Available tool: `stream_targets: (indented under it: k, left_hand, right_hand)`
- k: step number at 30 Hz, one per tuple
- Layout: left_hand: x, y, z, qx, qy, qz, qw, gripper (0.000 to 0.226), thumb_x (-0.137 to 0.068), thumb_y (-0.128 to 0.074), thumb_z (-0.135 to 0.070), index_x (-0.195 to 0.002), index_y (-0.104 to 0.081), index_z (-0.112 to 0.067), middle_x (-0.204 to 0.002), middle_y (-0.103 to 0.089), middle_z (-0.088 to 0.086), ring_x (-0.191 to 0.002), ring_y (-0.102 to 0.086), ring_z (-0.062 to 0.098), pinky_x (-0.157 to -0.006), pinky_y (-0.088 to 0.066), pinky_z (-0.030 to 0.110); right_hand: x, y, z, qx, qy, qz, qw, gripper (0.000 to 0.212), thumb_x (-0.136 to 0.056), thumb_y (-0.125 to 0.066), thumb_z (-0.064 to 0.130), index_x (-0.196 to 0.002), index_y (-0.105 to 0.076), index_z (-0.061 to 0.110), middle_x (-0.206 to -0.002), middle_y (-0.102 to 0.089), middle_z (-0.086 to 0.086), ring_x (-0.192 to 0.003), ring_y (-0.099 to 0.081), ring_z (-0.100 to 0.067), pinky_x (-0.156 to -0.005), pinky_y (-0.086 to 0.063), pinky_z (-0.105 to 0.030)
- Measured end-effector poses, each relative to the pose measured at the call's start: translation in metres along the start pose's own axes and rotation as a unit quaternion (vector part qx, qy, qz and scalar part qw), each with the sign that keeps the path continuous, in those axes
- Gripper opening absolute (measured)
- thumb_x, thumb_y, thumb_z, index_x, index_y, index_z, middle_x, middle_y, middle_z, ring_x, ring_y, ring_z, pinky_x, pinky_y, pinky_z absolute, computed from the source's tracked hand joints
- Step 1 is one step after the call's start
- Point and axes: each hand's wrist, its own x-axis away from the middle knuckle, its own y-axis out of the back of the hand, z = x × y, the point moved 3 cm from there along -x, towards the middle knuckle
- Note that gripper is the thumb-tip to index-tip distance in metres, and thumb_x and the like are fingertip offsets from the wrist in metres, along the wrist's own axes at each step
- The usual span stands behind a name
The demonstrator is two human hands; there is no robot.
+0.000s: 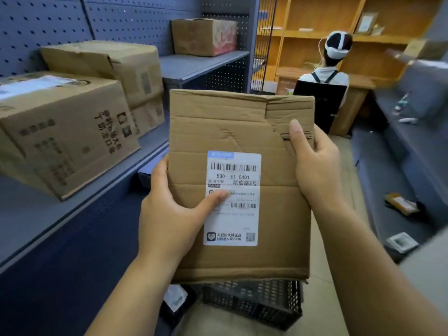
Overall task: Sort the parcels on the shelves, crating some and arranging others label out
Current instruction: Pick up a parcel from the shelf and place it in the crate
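Both hands, left and right, grip a labelled cardboard parcel above a crate.

bare forearms, no sleeves, short unpainted nails

Crate partly hidden behind parcel

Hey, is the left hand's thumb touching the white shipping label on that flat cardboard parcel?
Touching. The head view shows the left hand gripping the parcel, its thumb lying flat across the label and covering part of the print.
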Motion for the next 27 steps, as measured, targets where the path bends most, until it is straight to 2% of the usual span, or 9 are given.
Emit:
stream_targets:
  k: [3, 7, 11, 12, 13, 16, 20, 25, 27]
  left_hand:
    - [-0.016, -0.041, 0.014, 0.001, 0.019, 0.016, 1.0, 0.102, -0.05, -0.079, -0.063, -0.138, -0.036, -0.035, -0.118, -0.06, -0.019, -0.101, -0.059, -0.001, -0.081, -0.05, 0.024]
    - [-0.032, -0.09, 0.042, 0.002, 0.055, 0.044, 0.998, 0.094, -0.053, -0.083, -0.057, -0.134, -0.041, -0.034, -0.113, -0.062, -0.022, -0.1, -0.061, -0.002, -0.086, -0.051, 0.027]
    - [-0.046, -0.136, 0.077, -0.008, 0.083, 0.09, 0.992, 0.093, -0.057, -0.084, -0.052, -0.137, -0.039, -0.033, -0.113, -0.059, -0.025, -0.101, -0.059, -0.003, -0.085, -0.047, 0.019]
    - [-0.05, -0.146, 0.087, -0.011, 0.089, 0.101, 0.991, 0.093, -0.057, -0.084, -0.051, -0.136, -0.039, -0.033, -0.111, -0.059, -0.026, -0.1, -0.058, -0.005, -0.083, -0.046, 0.017]
    - [-0.054, -0.157, 0.099, -0.014, 0.096, 0.113, 0.989, 0.092, -0.058, -0.084, -0.051, -0.136, -0.039, -0.034, -0.109, -0.059, -0.027, -0.099, -0.057, -0.006, -0.081, -0.045, 0.016]
    - [-0.063, -0.186, 0.135, -0.015, 0.121, 0.146, 0.982, 0.09, -0.059, -0.084, -0.051, -0.135, -0.038, -0.037, -0.105, -0.059, -0.03, -0.097, -0.056, -0.011, -0.072, -0.041, 0.01]
    - [-0.072, -0.226, 0.193, -0.02, 0.146, 0.173, 0.974, 0.089, -0.063, -0.083, -0.047, -0.138, -0.035, -0.037, -0.105, -0.059, -0.027, -0.092, -0.055, -0.014, -0.069, -0.042, 0.01]
    - [-0.077, -0.282, 0.287, -0.032, 0.169, 0.202, 0.964, 0.09, -0.063, -0.083, -0.049, -0.137, -0.035, -0.037, -0.112, -0.062, -0.02, -0.099, -0.061, 0.001, -0.08, -0.048, 0.024]
    - [-0.075, -0.304, 0.328, -0.039, 0.178, 0.212, 0.96, 0.09, -0.063, -0.083, -0.049, -0.138, -0.034, -0.037, -0.113, -0.062, -0.019, -0.098, -0.06, 0.001, -0.079, -0.048, 0.024]
  right_hand:
    - [-0.026, 0.007, -0.04, -0.016, -0.045, 0.009, 0.999, 0.043, -0.091, -0.052, 0.053, -0.127, -0.061, 0.031, -0.113, -0.07, 0.014, -0.107, -0.064, -0.003, -0.098, -0.051, -0.04]
    - [-0.047, 0.012, -0.096, 0.02, -0.094, 0.012, 0.995, 0.059, -0.082, -0.051, 0.067, -0.13, -0.058, 0.034, -0.12, -0.067, 0.015, -0.114, -0.06, -0.005, -0.101, -0.048, -0.04]
    - [-0.059, 0.015, -0.158, 0.042, -0.144, 0.009, 0.989, 0.018, -0.094, -0.052, 0.047, -0.099, -0.067, 0.038, -0.089, -0.071, 0.022, -0.085, -0.063, 0.01, -0.083, -0.051, -0.026]
    - [-0.06, 0.013, -0.174, 0.049, -0.156, 0.007, 0.987, 0.016, -0.094, -0.052, 0.047, -0.094, -0.066, 0.039, -0.085, -0.07, 0.023, -0.081, -0.062, 0.012, -0.079, -0.049, -0.024]
    - [-0.061, 0.012, -0.19, 0.052, -0.17, 0.005, 0.984, 0.018, -0.093, -0.053, 0.05, -0.095, -0.066, 0.038, -0.088, -0.07, 0.023, -0.083, -0.062, 0.012, -0.08, -0.048, -0.023]
    - [-0.063, 0.002, -0.244, 0.065, -0.215, -0.013, 0.974, 0.05, -0.084, -0.052, 0.062, -0.118, -0.064, 0.026, -0.108, -0.07, 0.011, -0.104, -0.064, -0.008, -0.092, -0.048, -0.032]
    - [-0.061, -0.01, -0.318, 0.077, -0.281, -0.035, 0.956, 0.051, -0.089, -0.054, 0.056, -0.12, -0.057, 0.016, -0.111, -0.066, 0.003, -0.103, -0.06, -0.016, -0.081, -0.04, -0.028]
    - [-0.048, -0.031, -0.425, 0.079, -0.33, -0.037, 0.94, 0.055, -0.088, -0.057, 0.057, -0.127, -0.051, 0.019, -0.12, -0.061, 0.005, -0.108, -0.057, -0.014, -0.092, -0.043, -0.032]
    - [-0.038, -0.041, -0.469, 0.064, -0.343, -0.029, 0.937, 0.057, -0.09, -0.056, 0.053, -0.135, -0.048, 0.019, -0.123, -0.055, 0.01, -0.11, -0.053, -0.01, -0.093, -0.04, -0.028]
